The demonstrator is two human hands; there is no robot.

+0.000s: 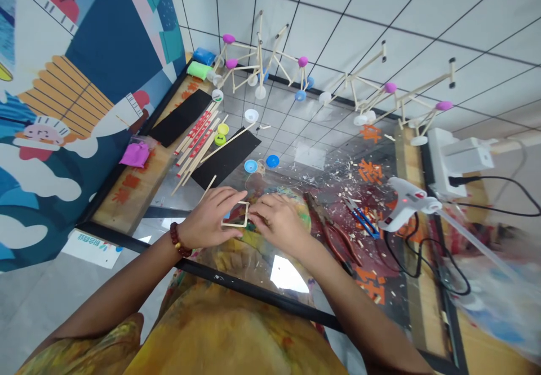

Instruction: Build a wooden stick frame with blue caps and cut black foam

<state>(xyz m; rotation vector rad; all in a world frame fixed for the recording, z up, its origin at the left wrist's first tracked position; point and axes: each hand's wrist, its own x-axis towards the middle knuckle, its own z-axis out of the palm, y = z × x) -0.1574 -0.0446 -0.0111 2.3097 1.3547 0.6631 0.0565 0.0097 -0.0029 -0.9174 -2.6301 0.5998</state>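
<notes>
Stick frame [246, 215], a small rectangle of thin wooden sticks, is held just above the near side of the bench [253, 291], approx. mid-width, in front of the wearer's torso. It's grasped by the L hand [211, 217], w/ thumb below & fingers above; a beaded bracelet [180, 241] is worn on that wrist. Fingers of the R hand [276, 220] are curled at the frame's R side; whether anything is pinched there can't be told, as the fingertips are partly hidden. Beyond the L hand, loose sticks [190, 160], some w/ red paper, are laid in a bunch btwn two black sheets [226, 163], the nearer one partly overlapped. Yellow & green caps [220, 137] are set beside them; a lt.-blue cap [251, 166] & a dk.-blue cap [273, 161] are placed nearer the hands. To the R, pliers [324, 221], a blue-handled tool [363, 217] & a white glue gun [403, 197] w/ its red light lit are seen, w/ wood scraps [350, 177] scattered about. Stick models [302, 62] w/ pinkish-purple balls are lined up along the far edge, by the tiled wall [338, 3]. A purple packet [136, 154] is left at the L edge.
</notes>
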